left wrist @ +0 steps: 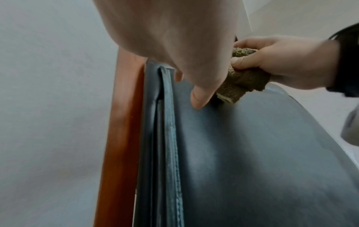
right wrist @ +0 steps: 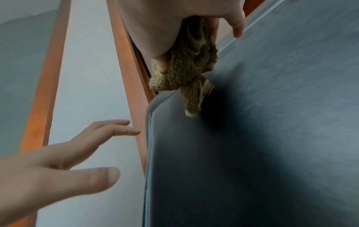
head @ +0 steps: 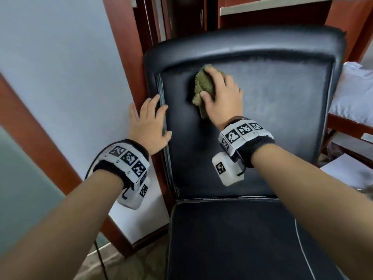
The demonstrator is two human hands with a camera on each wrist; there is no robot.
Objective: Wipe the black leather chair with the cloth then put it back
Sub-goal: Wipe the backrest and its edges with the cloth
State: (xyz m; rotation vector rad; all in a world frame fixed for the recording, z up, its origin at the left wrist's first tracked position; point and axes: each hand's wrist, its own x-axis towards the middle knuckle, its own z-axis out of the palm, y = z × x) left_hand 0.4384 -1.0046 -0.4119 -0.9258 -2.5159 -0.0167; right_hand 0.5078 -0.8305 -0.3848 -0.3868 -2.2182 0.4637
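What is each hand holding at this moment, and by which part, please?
The right hand grips the bunched cloth around its middle. The left hand holds nothing.

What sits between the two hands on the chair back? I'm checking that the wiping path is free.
Only bare black leather of the chair separates the left hand from the right hand gripping the cloth; the head view shows it.

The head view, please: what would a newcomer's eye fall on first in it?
First, the right hand gripping a bunched olive-green cloth against the upper left of the black leather chair backrest. Next, the left hand, fingers spread, at the backrest's left edge beside a reddish wooden frame. Both wrists wear white bands with black square markers.
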